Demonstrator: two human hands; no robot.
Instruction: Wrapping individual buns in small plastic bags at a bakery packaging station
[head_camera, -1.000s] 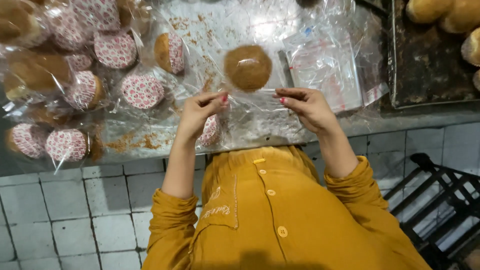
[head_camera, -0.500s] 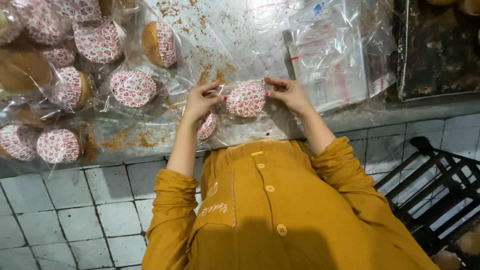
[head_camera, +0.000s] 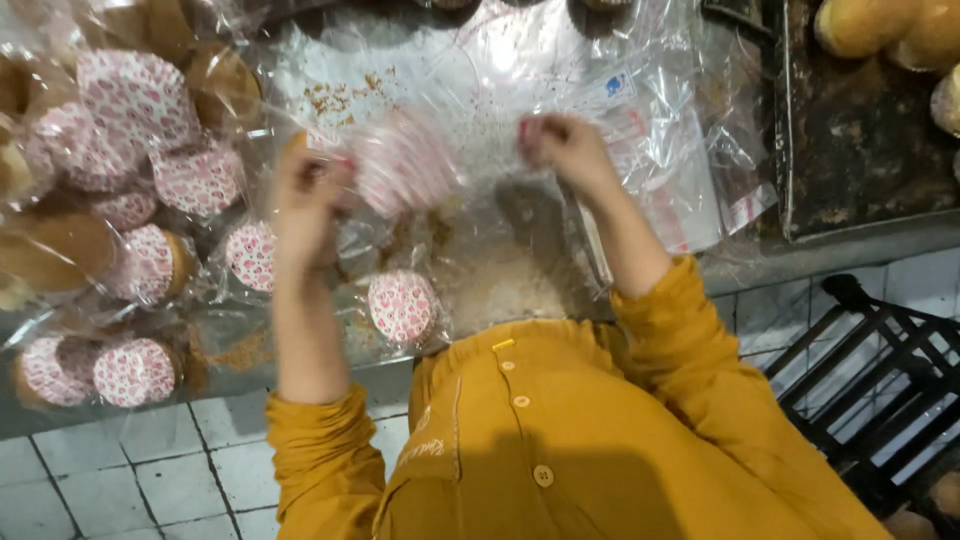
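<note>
The steel counter (head_camera: 480, 60), scattered with crumbs, is crowded on its left side with wrapped cakes (head_camera: 135, 100), while the stack of empty clear bags (head_camera: 680, 170) lies to the right and the dark tray (head_camera: 860, 150) sits beyond it. Between the two raised hands hangs the bagged cake (head_camera: 405, 165) in its pink-patterned paper cup, blurred — it is lifted above the counter, with open room under it. The left hand (head_camera: 305, 195) and the right hand (head_camera: 560, 140) each pinch one end of the plastic, equally near, so the bag stretches left to right.

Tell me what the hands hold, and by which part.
Both hands, left and right, hold a bagged bun between them by the bag's two side edges; it's motion-blurred.
</note>
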